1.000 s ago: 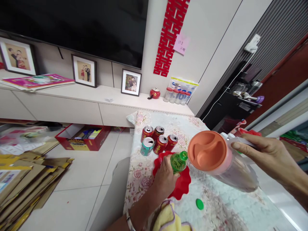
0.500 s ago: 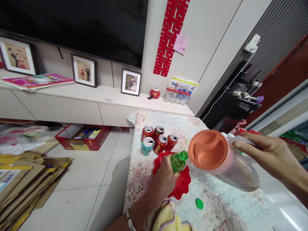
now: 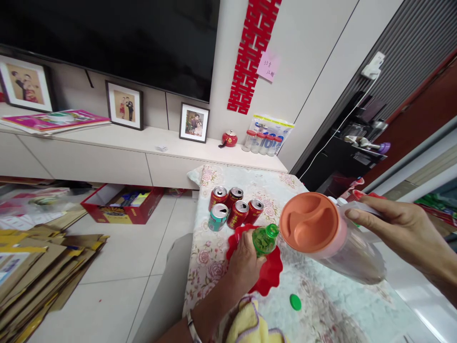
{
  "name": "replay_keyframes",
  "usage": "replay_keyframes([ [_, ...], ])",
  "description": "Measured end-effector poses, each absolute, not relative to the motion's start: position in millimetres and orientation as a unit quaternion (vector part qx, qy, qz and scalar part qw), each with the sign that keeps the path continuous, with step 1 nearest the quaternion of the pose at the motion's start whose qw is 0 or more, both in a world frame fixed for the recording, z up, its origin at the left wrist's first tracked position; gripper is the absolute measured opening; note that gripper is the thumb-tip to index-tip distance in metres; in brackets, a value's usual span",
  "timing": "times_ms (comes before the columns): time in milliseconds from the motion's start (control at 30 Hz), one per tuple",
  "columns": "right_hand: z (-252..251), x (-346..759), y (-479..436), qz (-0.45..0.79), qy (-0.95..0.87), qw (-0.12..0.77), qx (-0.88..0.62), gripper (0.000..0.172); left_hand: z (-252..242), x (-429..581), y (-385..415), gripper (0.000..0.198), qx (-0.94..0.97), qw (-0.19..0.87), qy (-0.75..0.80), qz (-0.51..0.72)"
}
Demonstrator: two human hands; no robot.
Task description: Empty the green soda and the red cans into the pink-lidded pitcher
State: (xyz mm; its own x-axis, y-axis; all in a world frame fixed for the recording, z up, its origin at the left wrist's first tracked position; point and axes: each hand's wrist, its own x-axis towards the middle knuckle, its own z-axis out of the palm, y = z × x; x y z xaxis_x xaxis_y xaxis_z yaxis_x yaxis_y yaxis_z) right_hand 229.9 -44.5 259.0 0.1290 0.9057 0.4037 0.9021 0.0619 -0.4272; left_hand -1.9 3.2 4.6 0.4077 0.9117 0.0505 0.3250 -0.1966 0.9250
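Note:
My left hand (image 3: 245, 259) is wrapped round a small green bottle (image 3: 264, 239) with no cap, held upright over a red scalloped plate (image 3: 270, 276). My right hand (image 3: 396, 228) grips the handle of a clear plastic pitcher (image 3: 357, 259) with an orange lid (image 3: 309, 222). The pitcher is tipped sideways, its lid rim right beside the bottle's mouth. A green bottle cap (image 3: 295, 302) lies loose on the floral tablecloth (image 3: 210, 257) in front of the plate.
Several opened drink cans (image 3: 233, 209) stand behind the plate. A yellow cloth (image 3: 246, 324) lies at the near edge. Beyond are a low cabinet (image 3: 107, 157) with framed photos, jars (image 3: 260, 143), a red box (image 3: 121, 205) and flattened cardboard (image 3: 43, 267) on the floor.
Almost nothing has moved; the pitcher's lid has shifted very slightly upward and to the right, still beside the bottle mouth.

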Motion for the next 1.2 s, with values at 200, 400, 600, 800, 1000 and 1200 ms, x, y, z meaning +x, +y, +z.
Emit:
replay_keyframes([
  [200,258.6,232.9,-45.7,0.026,-0.654,0.305,-0.691,0.064,7.0,-2.3,2.9,0.072,0.705,0.458,0.441,0.315],
  [400,261.1,229.2,-45.4,0.030,-0.656,0.306,-0.689,0.065,5.0,-3.2,2.5,0.073,0.700,0.460,0.439,0.324],
  [600,261.4,230.5,-45.5,0.024,-0.653,0.304,-0.693,0.067,7.7,-3.1,2.0,0.072,0.703,0.461,0.443,0.312],
  [800,261.5,229.3,-44.0,0.026,-0.651,0.303,-0.696,0.070,9.8,-3.3,2.1,0.073,0.703,0.462,0.446,0.306],
  [1000,260.4,232.9,-45.2,0.038,-0.650,0.308,-0.694,0.067,9.4,-2.6,2.3,0.072,0.701,0.465,0.442,0.313],
  [1200,262.6,233.1,-45.1,0.033,-0.654,0.312,-0.689,0.067,12.1,-1.5,1.1,0.072,0.698,0.468,0.443,0.311],
])
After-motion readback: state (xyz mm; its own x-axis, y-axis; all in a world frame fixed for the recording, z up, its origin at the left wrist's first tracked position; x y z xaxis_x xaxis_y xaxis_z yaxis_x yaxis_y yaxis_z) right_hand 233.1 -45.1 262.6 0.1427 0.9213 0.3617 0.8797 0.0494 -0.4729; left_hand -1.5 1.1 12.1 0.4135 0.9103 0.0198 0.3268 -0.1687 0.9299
